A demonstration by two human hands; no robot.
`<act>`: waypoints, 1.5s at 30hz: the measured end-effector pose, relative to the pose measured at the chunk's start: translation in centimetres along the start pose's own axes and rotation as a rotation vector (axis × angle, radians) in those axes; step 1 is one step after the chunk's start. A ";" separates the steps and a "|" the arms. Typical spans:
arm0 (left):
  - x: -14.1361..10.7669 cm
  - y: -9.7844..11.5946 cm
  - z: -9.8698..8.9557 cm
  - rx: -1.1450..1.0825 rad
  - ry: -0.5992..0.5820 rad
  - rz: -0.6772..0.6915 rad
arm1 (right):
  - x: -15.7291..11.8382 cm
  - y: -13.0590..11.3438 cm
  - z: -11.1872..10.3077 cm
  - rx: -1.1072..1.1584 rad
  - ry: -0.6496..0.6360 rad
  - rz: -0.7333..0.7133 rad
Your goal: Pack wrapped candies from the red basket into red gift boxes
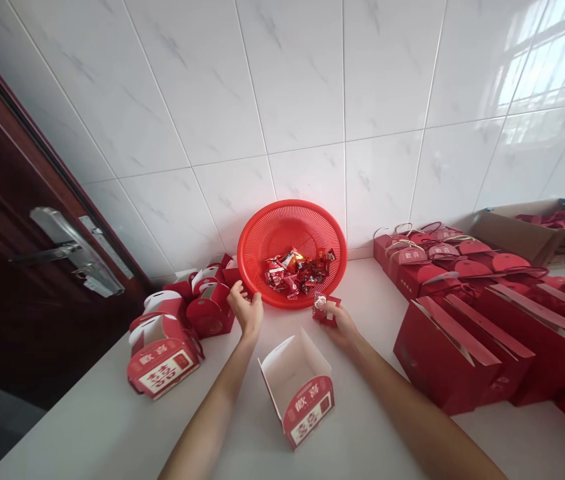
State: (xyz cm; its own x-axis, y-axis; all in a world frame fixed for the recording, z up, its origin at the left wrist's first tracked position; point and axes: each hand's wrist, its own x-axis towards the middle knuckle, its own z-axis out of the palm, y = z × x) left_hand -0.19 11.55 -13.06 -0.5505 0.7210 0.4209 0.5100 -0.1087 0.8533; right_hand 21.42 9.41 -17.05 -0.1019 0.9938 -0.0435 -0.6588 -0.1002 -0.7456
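Observation:
My right hand [345,327] grips a small red wrapped candy packet [325,319] just in front of the basket's right rim. To the left, my left hand [246,310] is raised by the rim, its fingers loosely bent and apart, with nothing visible in it. Between my forearms stands an open red and white gift box [298,390], its flaps up and its white inside showing. Behind the hands, a red plastic basket [247,240] leans tilted toward me against the wall, and wrapped candies [295,270] lie in its lower part.
Several red gift boxes [169,357] stand on the left by a dark door [2,233]. On the right are flattened-looking red boxes [455,353] and rows of handled boxes [442,257]. A cardboard carton [522,233] holds red ribbon-like material. White tiles [307,100] back the table [107,427].

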 end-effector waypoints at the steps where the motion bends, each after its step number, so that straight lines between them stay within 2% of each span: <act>1: -0.2 0.5 0.0 0.028 -0.020 0.057 | -0.1 0.0 0.1 0.005 0.004 0.019; 4: -0.5 1.9 1.0 0.117 -0.211 0.253 | -0.4 -0.1 0.6 0.026 0.002 0.069; 7: -0.3 2.9 3.1 0.157 -0.352 0.293 | -0.6 -0.3 1.0 0.039 -0.002 0.090; 11: 0.3 3.3 5.7 0.215 -0.396 0.251 | -0.9 -0.6 1.1 0.041 -0.003 0.102; 15: 0.7 3.0 6.8 0.248 -0.406 0.203 | -0.8 -0.5 1.0 0.046 0.004 0.096; 20: 0.8 2.7 6.5 0.229 -0.386 0.242 | -0.6 -0.5 1.1 0.050 0.000 0.098; 28: 2.8 3.2 4.8 0.269 -0.256 0.433 | -0.6 -0.7 1.0 0.033 0.003 0.127; 34: 3.8 2.7 4.1 0.408 -0.372 0.532 | -0.5 -0.7 1.0 0.044 0.011 0.142; 39: 3.0 2.4 4.2 0.501 -0.422 0.581 | -0.3 -0.6 0.9 0.058 -0.001 0.147; 45: 1.9 3.4 5.1 0.570 -0.526 0.639 | -0.1 -0.3 0.7 0.088 -0.011 0.145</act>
State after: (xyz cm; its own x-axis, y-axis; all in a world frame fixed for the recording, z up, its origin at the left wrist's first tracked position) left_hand 3.88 16.04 -10.97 0.2290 0.8677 0.4412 0.9240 -0.3364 0.1819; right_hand 21.14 9.30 -16.34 -0.2079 0.9683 -0.1388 -0.6995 -0.2463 -0.6708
